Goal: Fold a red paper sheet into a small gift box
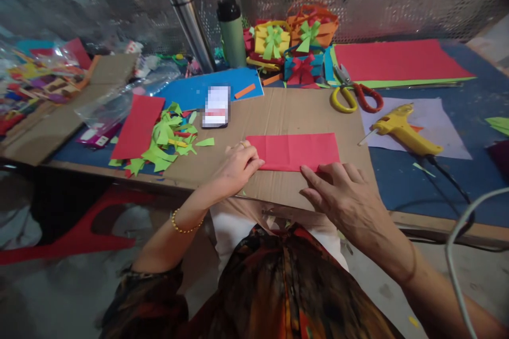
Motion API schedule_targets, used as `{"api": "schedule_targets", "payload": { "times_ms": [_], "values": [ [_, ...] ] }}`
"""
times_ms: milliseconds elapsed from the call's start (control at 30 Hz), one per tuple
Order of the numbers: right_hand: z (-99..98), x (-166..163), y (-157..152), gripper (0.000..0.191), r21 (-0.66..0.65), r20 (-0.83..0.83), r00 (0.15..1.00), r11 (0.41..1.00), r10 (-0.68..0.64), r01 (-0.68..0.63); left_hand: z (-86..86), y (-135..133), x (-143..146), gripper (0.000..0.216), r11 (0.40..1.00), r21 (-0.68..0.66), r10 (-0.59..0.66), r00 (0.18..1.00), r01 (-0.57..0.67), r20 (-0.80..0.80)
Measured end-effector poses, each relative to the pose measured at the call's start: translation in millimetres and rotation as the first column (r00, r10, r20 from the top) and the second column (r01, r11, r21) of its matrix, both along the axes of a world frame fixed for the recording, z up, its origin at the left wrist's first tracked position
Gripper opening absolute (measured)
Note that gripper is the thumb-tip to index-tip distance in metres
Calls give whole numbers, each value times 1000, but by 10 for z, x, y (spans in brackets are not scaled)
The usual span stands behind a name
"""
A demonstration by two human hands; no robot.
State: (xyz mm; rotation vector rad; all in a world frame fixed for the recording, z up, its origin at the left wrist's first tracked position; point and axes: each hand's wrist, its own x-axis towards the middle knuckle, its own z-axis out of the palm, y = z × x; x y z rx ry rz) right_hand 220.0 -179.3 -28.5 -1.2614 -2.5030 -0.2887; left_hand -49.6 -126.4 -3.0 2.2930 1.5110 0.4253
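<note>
A folded strip of red paper (294, 149) lies flat on the brown cardboard, with crease lines across its left half. At its left end is my left hand (238, 164), fingers bent and closed on the paper's edge, the thumb resting at the lower left corner. My right hand (344, 185) touches the lower folded edge near the right corner with its fingertips. Its thumb stays apart from the index finger, below the paper. Part of the strip's lower right corner is hidden behind the right fingers.
Scissors (352, 96) and a yellow glue gun (409, 130) lie to the right. A phone (216, 107), green paper scraps (163, 140) and a red sheet (137, 124) are at left. Behind stand a steel flask (189, 18), a green bottle (234, 37) and small paper baskets (274, 39).
</note>
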Motion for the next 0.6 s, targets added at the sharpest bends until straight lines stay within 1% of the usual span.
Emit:
{"api": "schedule_targets", "payload": {
  "times_ms": [200,400,600],
  "values": [
    [4,1,-1,42,15,6,1000,1000,20,-20,80,-26,96,20,999,-16,48,983,-51,-177],
    [-8,-4,-2,43,50,20,1000,999,-3,2,92,-10,107,21,1000,-10,13,969,-15,-245],
    [-9,-5,-3,43,58,19,1000,998,2,-3,122,-21,136,19,1000,-13,19,949,-24,-314]
  ]
}}
